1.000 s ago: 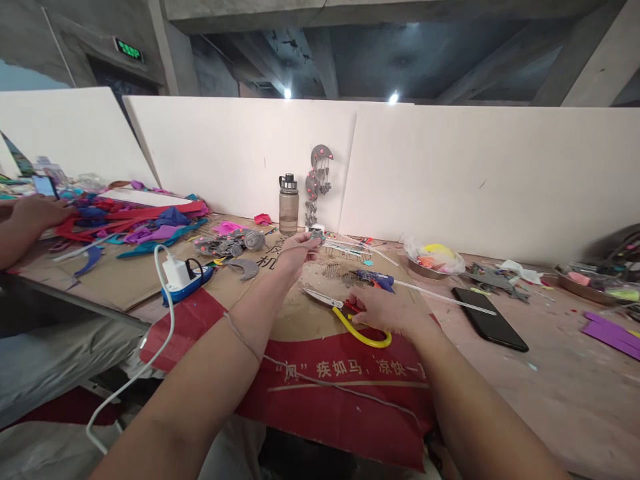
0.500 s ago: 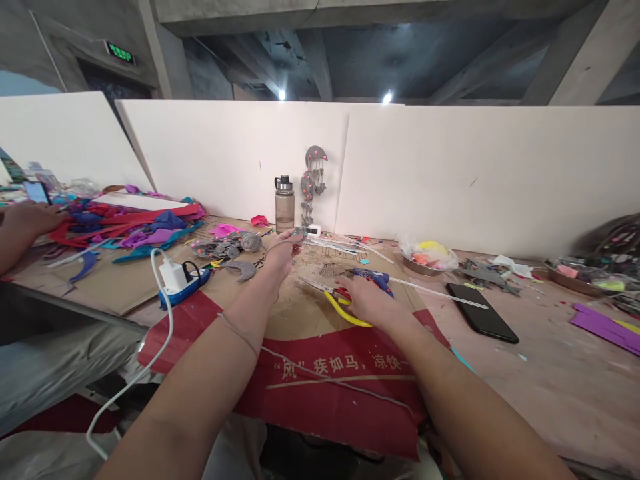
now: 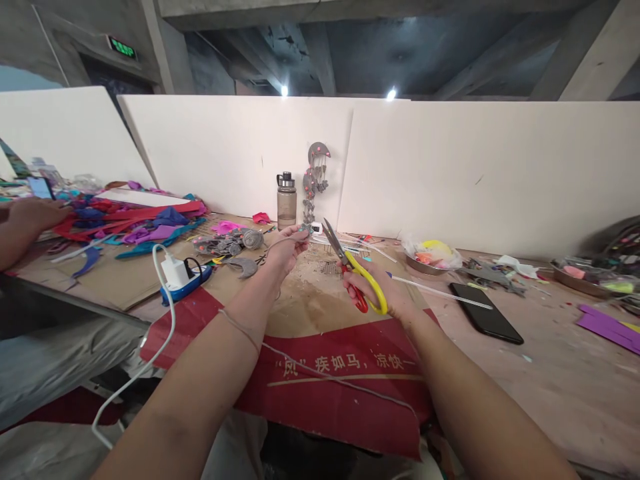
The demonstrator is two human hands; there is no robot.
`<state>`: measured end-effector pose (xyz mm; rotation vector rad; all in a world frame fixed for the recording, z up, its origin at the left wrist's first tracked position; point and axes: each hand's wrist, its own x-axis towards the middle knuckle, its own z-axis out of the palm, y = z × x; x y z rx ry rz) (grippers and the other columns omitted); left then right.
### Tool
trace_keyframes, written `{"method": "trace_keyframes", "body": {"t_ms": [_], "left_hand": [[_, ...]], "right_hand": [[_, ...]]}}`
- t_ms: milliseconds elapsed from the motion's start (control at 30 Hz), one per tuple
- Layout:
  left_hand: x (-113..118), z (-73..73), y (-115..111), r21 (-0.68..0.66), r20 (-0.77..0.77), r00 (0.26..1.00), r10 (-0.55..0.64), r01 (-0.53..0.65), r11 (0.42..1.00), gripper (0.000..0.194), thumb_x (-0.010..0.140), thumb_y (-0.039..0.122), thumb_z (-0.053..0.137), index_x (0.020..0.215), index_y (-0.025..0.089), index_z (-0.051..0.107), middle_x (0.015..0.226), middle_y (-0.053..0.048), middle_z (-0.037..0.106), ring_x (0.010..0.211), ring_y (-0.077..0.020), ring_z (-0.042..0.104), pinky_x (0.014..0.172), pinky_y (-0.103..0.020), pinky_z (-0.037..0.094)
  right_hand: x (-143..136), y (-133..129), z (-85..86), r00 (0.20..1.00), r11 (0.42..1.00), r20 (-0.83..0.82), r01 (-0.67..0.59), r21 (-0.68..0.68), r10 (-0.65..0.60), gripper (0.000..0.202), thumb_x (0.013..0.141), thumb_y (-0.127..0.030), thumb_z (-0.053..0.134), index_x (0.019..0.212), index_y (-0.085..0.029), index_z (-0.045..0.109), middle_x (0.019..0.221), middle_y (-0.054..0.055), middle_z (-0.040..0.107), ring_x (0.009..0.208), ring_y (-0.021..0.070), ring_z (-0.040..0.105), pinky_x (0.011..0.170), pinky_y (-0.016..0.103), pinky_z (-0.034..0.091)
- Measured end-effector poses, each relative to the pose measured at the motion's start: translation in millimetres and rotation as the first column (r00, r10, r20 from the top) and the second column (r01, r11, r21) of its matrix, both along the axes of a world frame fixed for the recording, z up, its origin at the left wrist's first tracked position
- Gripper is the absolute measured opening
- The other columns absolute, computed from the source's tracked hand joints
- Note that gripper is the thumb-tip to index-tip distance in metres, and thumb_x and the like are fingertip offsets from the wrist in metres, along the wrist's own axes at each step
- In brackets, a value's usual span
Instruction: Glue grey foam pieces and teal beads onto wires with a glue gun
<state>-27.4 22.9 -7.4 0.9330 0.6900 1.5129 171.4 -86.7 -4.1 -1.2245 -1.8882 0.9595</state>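
At the centre of the cardboard-covered desk (image 3: 310, 313), the right hand (image 3: 395, 300) now has the scissors (image 3: 353, 267) off the surface and up in the air; a second ago they lay flat on the cardboard with that hand just closing over the yellow loop, half a second ago the fingers were threading in. Grip now: fingers through the yellow and red handles, closed round them, blades slightly parted. Left hand (image 3: 287, 250) unchanged in role: pinched shut on a small grey felt piece (image 3: 303, 230), with a thin grey cord (image 3: 320, 373) trailing from it back over the wrist and down across the red print. Judgement: pick-up of the cutter is done, and tool and workpiece are brought together. Scissors' long axis runs diagonal, from the handles low at the right-hand grip up and away to the left; tips point at the felt piece, stopping just beside it, not touching as far as I can tell. Beyond the left grip: a water bottle (image 3: 287, 203) and a grey hanging ornament (image 3: 314, 180) against the white board. Left of the left grip: grey felt shapes (image 3: 227, 247), then a blue power strip (image 3: 183, 280) with a white charger. Right of the right grip: a thin white rod (image 3: 440, 293), a black phone (image 3: 486, 312), a metal bowl (image 3: 430, 260) of scraps. Far left, another person's hand (image 3: 35, 213) rests near a coloured felt pile (image 3: 130, 223), well apart from both grips.
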Motion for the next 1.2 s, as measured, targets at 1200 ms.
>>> {"method": "trace_keyframes", "body": {"t_ms": [1200], "left_hand": [[6, -2.5, -5, 0.12, -0.013, 0.978, -0.208, 0.208, 0.971, 0.031, 0.065, 0.015, 0.077, 0.095, 0.013, 0.071, 0.07, 0.0, 0.063, 0.055, -0.0055, 0.052, 0.053, -0.019, 0.042]], "right_hand": [[-1, -12, 15.4, 0.998, 0.995, -0.007, -0.067, -0.075, 0.067, 0.028, 0.083, -0.031, 0.045, 0.106, -0.018, 0.053, 0.059, -0.004, 0.057, 0.047, 0.0138, 0.056, 0.052, 0.025, 0.048]]}}
